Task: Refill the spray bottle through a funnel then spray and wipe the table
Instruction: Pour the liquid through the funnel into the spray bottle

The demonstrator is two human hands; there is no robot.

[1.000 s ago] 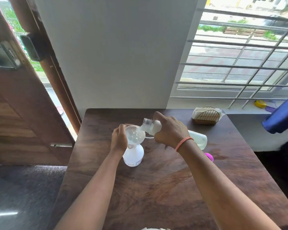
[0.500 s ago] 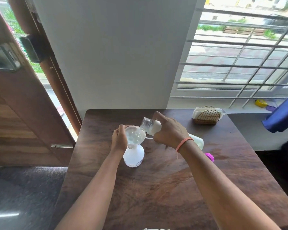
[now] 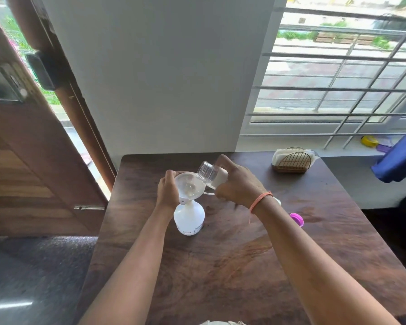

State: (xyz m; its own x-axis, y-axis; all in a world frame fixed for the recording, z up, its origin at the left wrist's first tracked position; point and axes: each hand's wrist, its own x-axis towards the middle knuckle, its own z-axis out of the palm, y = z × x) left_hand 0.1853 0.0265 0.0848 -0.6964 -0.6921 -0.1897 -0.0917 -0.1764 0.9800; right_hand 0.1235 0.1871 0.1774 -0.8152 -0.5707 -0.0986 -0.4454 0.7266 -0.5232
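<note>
A white spray bottle body (image 3: 189, 219) stands on the dark wooden table (image 3: 220, 266) with a clear funnel (image 3: 189, 188) set in its neck. My left hand (image 3: 168, 191) grips the funnel's left rim. My right hand (image 3: 238, 184) holds a clear refill bottle (image 3: 211, 175), its open mouth lifted above the funnel's right rim and tilted up. Most of that bottle is hidden behind my right hand. A pink cap (image 3: 297, 219) lies on the table just right of my right forearm.
A wire napkin holder with white napkins (image 3: 292, 160) stands at the table's far right corner. A white wall rises behind the table, a barred window to the right, an open wooden door to the left. A blue object (image 3: 399, 160) juts in at the right edge.
The refill bottle has tipped back: its mouth rose from the funnel and its rear end dropped behind my right hand. My left hand stayed on the funnel.
</note>
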